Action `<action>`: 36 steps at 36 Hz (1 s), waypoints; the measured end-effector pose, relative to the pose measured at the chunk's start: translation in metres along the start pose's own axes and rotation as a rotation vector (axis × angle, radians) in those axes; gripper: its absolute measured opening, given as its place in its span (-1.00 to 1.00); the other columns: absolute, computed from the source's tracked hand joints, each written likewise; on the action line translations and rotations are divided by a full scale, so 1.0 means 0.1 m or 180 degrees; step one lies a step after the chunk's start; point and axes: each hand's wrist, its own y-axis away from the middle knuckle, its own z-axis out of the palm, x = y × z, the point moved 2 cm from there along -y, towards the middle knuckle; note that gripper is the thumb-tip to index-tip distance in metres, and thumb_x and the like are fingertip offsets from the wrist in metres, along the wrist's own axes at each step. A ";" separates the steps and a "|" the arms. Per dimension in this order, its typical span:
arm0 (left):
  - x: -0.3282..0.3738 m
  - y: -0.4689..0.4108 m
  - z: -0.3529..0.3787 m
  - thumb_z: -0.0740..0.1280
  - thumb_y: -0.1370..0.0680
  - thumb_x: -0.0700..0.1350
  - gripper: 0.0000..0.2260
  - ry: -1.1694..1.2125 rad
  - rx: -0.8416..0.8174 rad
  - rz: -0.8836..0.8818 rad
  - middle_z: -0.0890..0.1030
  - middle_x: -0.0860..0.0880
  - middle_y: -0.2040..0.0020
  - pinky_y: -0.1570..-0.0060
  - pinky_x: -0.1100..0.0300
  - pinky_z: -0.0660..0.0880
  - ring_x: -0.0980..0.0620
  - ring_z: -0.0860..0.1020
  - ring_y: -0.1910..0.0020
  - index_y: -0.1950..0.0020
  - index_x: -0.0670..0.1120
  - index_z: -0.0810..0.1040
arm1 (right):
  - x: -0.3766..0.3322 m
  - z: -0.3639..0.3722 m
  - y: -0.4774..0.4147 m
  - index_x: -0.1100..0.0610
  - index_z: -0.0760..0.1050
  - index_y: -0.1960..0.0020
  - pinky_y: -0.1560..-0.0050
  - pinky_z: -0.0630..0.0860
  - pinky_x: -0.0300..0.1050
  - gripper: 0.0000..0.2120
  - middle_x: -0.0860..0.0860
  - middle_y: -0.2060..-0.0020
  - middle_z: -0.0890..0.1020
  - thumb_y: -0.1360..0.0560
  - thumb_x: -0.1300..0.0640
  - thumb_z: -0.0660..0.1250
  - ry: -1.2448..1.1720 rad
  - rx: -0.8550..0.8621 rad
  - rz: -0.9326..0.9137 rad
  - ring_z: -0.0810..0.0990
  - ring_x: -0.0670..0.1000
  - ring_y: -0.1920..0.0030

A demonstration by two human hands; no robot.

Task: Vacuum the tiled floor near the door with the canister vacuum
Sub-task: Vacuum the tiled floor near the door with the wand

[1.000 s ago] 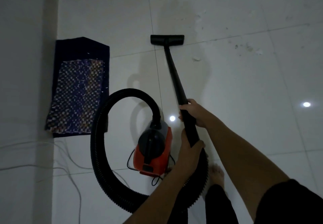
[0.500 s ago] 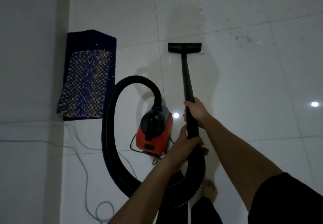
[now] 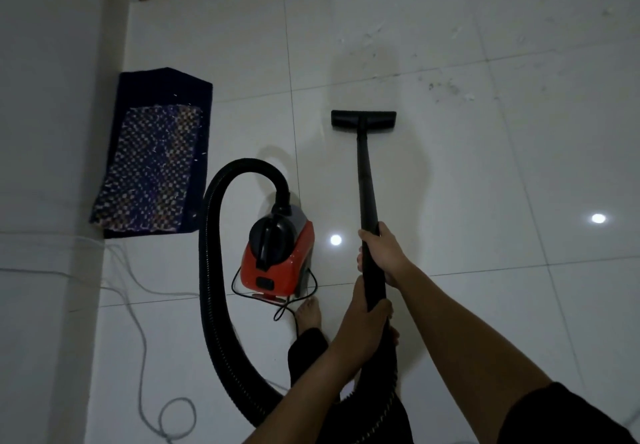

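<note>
Far to the left of both hands, a dark patterned mat (image 3: 152, 166) lies against the wall (image 3: 52, 97), and a grey cord (image 3: 142, 339) loops over the tiles (image 3: 519, 184) nearer the camera. The red vacuum (image 3: 277, 256) sits just left of the fingers, its black hose (image 3: 211, 288) arcing round towards the wand (image 3: 367, 194). A bare foot (image 3: 309, 315) stands just beside the vacuum. The left hand (image 3: 363, 329) wraps its fingers round the wand's near end; the right hand (image 3: 384, 253) grips the wand just ahead of it. Straight out beyond the fingers the floor head (image 3: 363, 121) rests on the tiles, flat as far as the dim light shows. Specks of dirt (image 3: 450, 87) lie beyond it to the right.
</note>
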 end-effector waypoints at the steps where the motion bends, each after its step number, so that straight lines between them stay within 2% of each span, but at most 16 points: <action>1: -0.01 -0.01 0.01 0.12 -0.57 -0.32 -0.69 0.0018 0.0004 -0.0007 0.40 -0.09 0.27 0.49 0.32 0.45 0.16 0.45 0.56 -0.24 0.00 0.29 | 0.01 -0.01 -0.01 0.16 0.31 -0.17 0.53 0.45 -0.18 -0.84 0.13 0.34 0.38 -0.61 0.19 0.20 -0.0015 -0.0001 0.0020 0.41 0.02 0.49; 7: 0.01 -0.05 -0.02 0.12 -0.57 -0.33 -0.67 0.0096 0.0020 -0.0103 0.40 -0.08 0.28 0.47 0.28 0.46 0.12 0.45 0.53 -0.18 0.07 0.30 | 0.04 -0.01 -0.08 0.16 0.31 -0.23 0.50 0.48 -0.16 -0.79 0.13 0.31 0.38 -0.61 0.19 0.20 -0.0159 -0.0055 0.0194 0.42 0.04 0.44; 12: 0.10 -0.15 -0.14 0.13 -0.57 -0.34 -0.70 0.0032 0.0029 -0.0118 0.41 -0.09 0.28 0.48 0.28 0.47 0.12 0.46 0.54 -0.15 0.05 0.31 | -0.06 0.04 -0.17 0.14 0.29 -0.21 0.46 0.49 -0.14 -0.83 0.13 0.30 0.41 -0.62 0.23 0.17 -0.0409 -0.0140 0.0312 0.43 0.04 0.40; 15: 0.21 -0.21 -0.22 0.15 -0.57 -0.35 -0.61 0.0231 -0.0125 -0.0190 0.43 -0.12 0.23 0.50 0.28 0.49 0.10 0.49 0.54 -0.24 0.08 0.27 | -0.17 0.09 -0.25 0.14 0.29 -0.18 0.49 0.47 -0.15 -0.84 0.13 0.31 0.41 -0.62 0.25 0.15 -0.0437 -0.0113 0.0344 0.42 0.05 0.42; 17: 0.30 -0.24 -0.27 0.16 -0.58 -0.35 -0.57 0.0320 -0.0253 -0.0212 0.45 -0.13 0.15 0.52 0.35 0.47 0.13 0.52 0.53 -0.31 0.09 0.21 | -0.27 0.12 -0.30 0.15 0.29 -0.21 0.50 0.47 -0.15 -0.82 0.14 0.30 0.41 -0.62 0.25 0.15 -0.0416 -0.0101 0.0346 0.42 0.05 0.43; 20: 0.42 -0.35 -0.34 0.17 -0.58 -0.33 -0.51 0.0446 -0.0345 -0.0245 0.46 -0.15 0.10 0.49 0.36 0.48 0.08 0.53 0.36 -0.39 0.11 0.17 | -0.41 0.16 -0.39 0.15 0.29 -0.28 0.48 0.48 -0.14 -0.75 0.14 0.28 0.43 -0.62 0.24 0.15 -0.0395 -0.0071 0.0399 0.44 0.05 0.40; 24: 0.61 -0.54 -0.47 0.16 -0.59 -0.30 -0.46 0.0415 -0.0362 -0.0314 0.46 -0.12 0.27 0.51 0.30 0.49 0.10 0.51 0.49 -0.49 0.08 0.10 | -0.63 0.27 -0.58 0.15 0.30 -0.30 0.50 0.47 -0.16 -0.74 0.15 0.24 0.43 -0.62 0.22 0.16 -0.0326 0.0014 0.0413 0.43 0.07 0.39; 27: 0.74 -0.70 -0.57 0.15 -0.59 -0.30 -0.44 0.0380 -0.0347 -0.0310 0.46 -0.11 0.32 0.55 0.27 0.48 0.12 0.49 0.56 -0.51 0.06 0.06 | -0.79 0.37 -0.74 0.16 0.30 -0.30 0.50 0.46 -0.15 -0.75 0.15 0.24 0.43 -0.62 0.21 0.15 -0.0166 0.0125 0.0337 0.43 0.07 0.39; 31: 0.88 -0.87 -0.68 0.12 -0.59 -0.34 -0.45 0.0345 -0.0343 -0.0236 0.46 -0.10 0.33 0.58 0.29 0.45 0.15 0.47 0.61 -0.53 -0.04 0.07 | -0.93 0.46 -0.93 0.18 0.31 -0.30 0.47 0.44 -0.11 -0.73 0.16 0.22 0.44 -0.61 0.20 0.15 0.0026 0.0286 0.0266 0.44 0.06 0.35; 36: 0.95 -1.02 -0.77 0.16 -0.58 -0.33 -0.42 0.0481 -0.0290 -0.0196 0.49 -0.12 0.29 0.54 0.30 0.46 0.15 0.50 0.58 -0.51 0.06 0.08 | -1.06 0.51 -1.08 0.16 0.30 -0.31 0.45 0.44 -0.10 -0.71 0.14 0.28 0.44 -0.60 0.21 0.16 0.0127 0.0326 0.0260 0.43 0.05 0.41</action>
